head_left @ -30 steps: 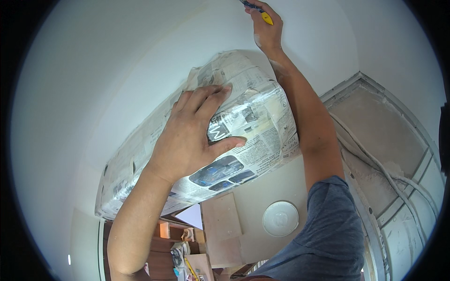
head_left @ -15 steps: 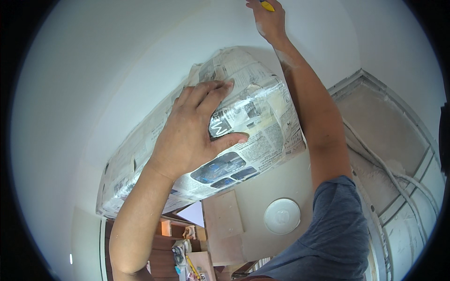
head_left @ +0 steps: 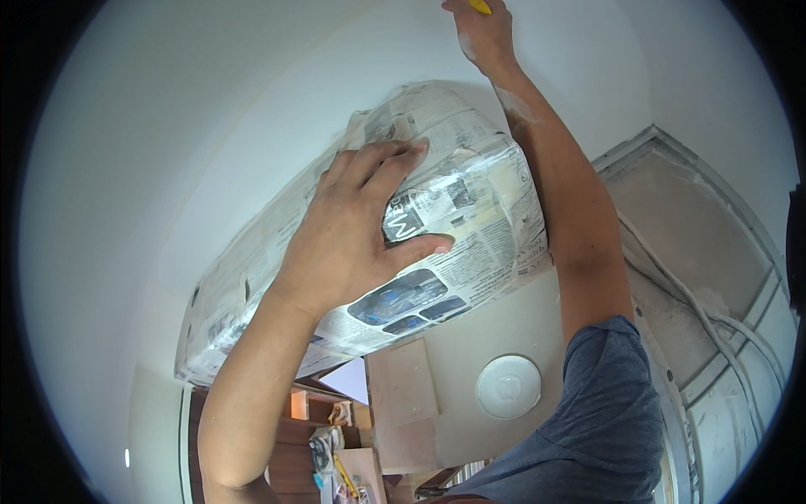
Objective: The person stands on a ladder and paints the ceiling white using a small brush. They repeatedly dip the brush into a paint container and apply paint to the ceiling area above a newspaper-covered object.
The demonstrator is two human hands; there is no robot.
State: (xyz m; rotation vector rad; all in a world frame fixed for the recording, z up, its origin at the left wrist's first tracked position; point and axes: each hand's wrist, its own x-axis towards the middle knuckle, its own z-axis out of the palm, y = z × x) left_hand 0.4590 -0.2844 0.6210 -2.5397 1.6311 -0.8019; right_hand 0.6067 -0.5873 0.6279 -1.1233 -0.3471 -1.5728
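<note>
Since second ago, right hand [head_left: 487, 38] slightly farther ahead of left hand [head_left: 336, 239]; of tool in it, only yellow handle [head_left: 480, 7] shows now, dark part out of view. Under left hand, boxy bundle [head_left: 483, 235]: creased printed newspaper, glossy patches. Smooth pale wall [head_left: 277, 92] beyond it. Left hand spread wide, resting on newspaper; right hand curled around handle.

From far away, I saw print on a long newspaper-wrapped bundle [head_left: 491, 197]. Big white letters [head_left: 404, 222] stood on a dark patch [head_left: 396, 207] by the left hand [head_left: 344, 231]. Tiny rows of print [head_left: 480, 267] ran to the right of the thumb [head_left: 426, 247], too small and blurry for me to read.
</note>
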